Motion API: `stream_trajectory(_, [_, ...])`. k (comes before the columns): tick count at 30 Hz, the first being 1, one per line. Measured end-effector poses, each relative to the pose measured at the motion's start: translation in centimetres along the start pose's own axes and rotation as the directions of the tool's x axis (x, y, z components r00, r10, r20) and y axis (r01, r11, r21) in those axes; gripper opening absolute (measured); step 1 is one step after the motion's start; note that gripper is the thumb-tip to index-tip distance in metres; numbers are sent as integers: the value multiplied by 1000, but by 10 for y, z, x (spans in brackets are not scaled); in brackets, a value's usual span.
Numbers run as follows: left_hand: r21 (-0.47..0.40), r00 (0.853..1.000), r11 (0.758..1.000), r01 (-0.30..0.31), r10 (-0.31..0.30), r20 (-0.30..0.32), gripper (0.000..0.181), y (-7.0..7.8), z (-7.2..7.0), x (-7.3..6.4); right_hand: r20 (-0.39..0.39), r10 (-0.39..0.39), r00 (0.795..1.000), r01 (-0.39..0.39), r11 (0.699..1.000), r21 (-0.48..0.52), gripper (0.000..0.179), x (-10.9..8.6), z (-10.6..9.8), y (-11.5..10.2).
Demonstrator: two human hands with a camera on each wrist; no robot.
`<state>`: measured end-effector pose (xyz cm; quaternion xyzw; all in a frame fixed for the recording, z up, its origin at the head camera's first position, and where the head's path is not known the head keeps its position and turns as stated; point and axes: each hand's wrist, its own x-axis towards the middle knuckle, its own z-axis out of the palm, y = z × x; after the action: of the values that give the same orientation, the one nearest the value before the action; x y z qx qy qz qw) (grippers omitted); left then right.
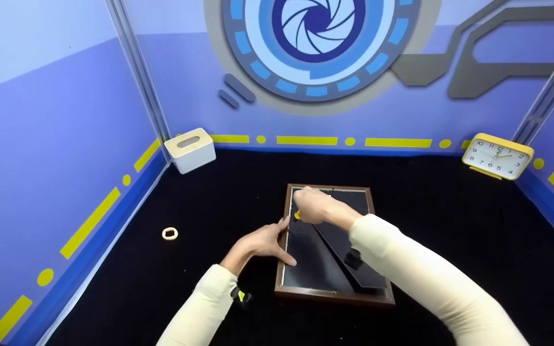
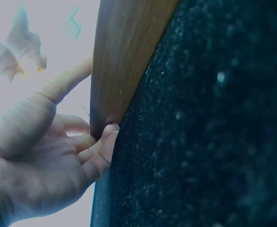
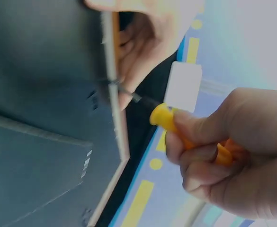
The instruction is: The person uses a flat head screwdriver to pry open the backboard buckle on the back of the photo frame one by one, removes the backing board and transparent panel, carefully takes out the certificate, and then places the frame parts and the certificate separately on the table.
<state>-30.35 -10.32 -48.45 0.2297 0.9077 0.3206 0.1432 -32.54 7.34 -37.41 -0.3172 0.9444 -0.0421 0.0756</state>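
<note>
A picture frame (image 1: pixel 337 294) with a brown wooden rim lies on the black cloth, its dark backing with a stand leg (image 1: pixel 339 254) facing up. My right hand (image 3: pixel 242 146) grips the yellow handle of a screwdriver (image 3: pixel 162 116), whose thin shaft reaches to the frame's inner edge. In the head view that hand (image 1: pixel 315 205) is over the upper left of the backing and hides most of the tool. My left hand (image 1: pixel 265 241) rests against the frame's left side, its thumb over the rim and its other fingers along the outer wood (image 2: pixel 124 56).
A small cream ring (image 1: pixel 169 233) lies on the cloth to the left. At the back left corner stands a white tissue box (image 1: pixel 193 156) with a light wooden lid. A yellow clock (image 1: pixel 497 156) stands at the back right. Printed walls enclose the back and sides.
</note>
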Motion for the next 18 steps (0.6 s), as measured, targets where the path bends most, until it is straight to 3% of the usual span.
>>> stream_trajectory(3, [11, 1000, 1000, 3, -3, -3, 124, 0, 2, -1, 38, 8, 999, -6, 999, -39, 4, 7, -3, -13])
stream_trajectory(9, [-11, 1000, 1000, -10, 10, 12, 121, 0, 1, -1, 63, -14, 998, 19, 997, -72, 7, 20, -11, -32])
stream_trajectory(13, [-35, 1000, 999, -24, 25, 15, 121, 2, 3, 0, 80, 2, 997, 7, 995, -102, 6, 20, -11, -32])
stream_trajectory(18, [-24, 1000, 999, -25, 25, 9, 123, 0, 1, 0, 105, 26, 994, -21, 999, -48, 8, 20, -11, -29])
